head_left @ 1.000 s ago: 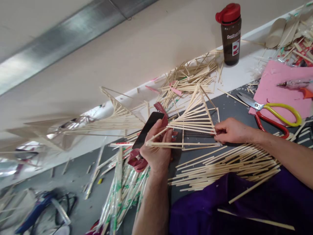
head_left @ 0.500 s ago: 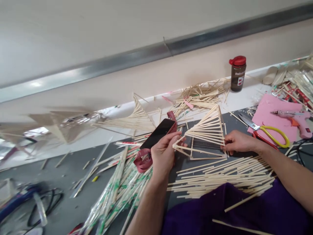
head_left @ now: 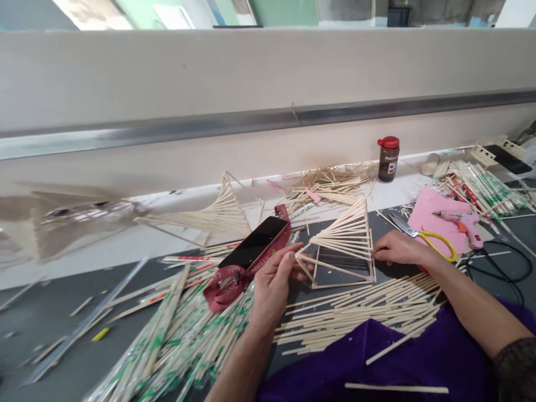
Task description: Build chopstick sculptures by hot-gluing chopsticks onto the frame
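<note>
Stick frame (head_left: 345,245): fan-shaped, on the dark tabletop (head_left: 62,312) at centre, held at both ends.
Left hand (head_left: 272,282): fingers pinching the frame's left corner.
Right hand (head_left: 396,248): fingertips gripping the frame's right edge.
Bottle (head_left: 388,160): dark, red cap on, upright, far right; contents impossible to tell.
Plastic sleeves (head_left: 176,340): near left, chopsticks inside.
Loose sticks (head_left: 368,310): piled just on the near side of the frame.
Phone (head_left: 255,248): just left of the left hand.

Pale stick frame (head_left: 347,240), black phone (head_left: 255,248), yellow-handled scissors (head_left: 422,237), pink sheet (head_left: 435,218).
</note>
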`<state>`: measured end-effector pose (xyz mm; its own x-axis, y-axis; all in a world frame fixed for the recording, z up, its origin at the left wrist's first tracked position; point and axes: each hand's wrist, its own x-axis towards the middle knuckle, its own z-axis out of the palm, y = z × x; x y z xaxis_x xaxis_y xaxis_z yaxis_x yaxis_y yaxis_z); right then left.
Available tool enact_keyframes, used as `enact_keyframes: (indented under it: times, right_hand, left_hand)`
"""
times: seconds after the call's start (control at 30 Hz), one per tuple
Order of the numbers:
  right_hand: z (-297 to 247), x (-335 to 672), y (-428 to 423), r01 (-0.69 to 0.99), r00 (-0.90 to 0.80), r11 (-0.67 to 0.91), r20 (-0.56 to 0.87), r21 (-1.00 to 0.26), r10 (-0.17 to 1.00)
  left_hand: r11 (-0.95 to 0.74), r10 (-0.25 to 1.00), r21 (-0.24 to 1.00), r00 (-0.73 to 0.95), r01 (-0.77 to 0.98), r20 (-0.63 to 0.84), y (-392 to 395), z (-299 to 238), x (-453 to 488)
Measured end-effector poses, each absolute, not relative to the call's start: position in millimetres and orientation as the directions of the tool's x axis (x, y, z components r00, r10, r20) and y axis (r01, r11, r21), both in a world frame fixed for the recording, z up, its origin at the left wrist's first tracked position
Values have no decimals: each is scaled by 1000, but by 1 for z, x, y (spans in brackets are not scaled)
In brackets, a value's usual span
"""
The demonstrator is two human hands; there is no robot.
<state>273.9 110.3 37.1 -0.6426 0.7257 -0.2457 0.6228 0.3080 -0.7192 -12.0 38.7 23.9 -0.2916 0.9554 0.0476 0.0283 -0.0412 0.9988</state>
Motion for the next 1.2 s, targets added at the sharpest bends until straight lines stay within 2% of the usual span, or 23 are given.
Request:
enact_keyframes:
  times: [0.13, 0.27, 0.63, 0.97, 1.2]
  right_hand:
    - [47, 283, 105, 656, -602, 338, -196, -675, 774]
    - [56, 296, 97, 694, -552, 344, -160, -633, 818]
    - [56, 338, 64, 771, -274, 221, 2, -597, 962]
    - [50, 343, 38, 791, -195, 189, 53, -581, 979]
    - [83, 376, 25, 809, -24, 149, 222, -568, 975]
  left_hand:
    - [-94, 974, 989, -196, 118, 116, 32, 17, -20]
    - [-74, 995, 981, -46, 180, 84, 28, 15, -19]
    - [-157, 986, 895, 15, 418, 166, 33, -10, -6]
    - [-247, 969, 832, 129, 497, 210, 31, -12, 13]
    - [-263, 965, 814, 121, 518, 234, 33, -15, 16]
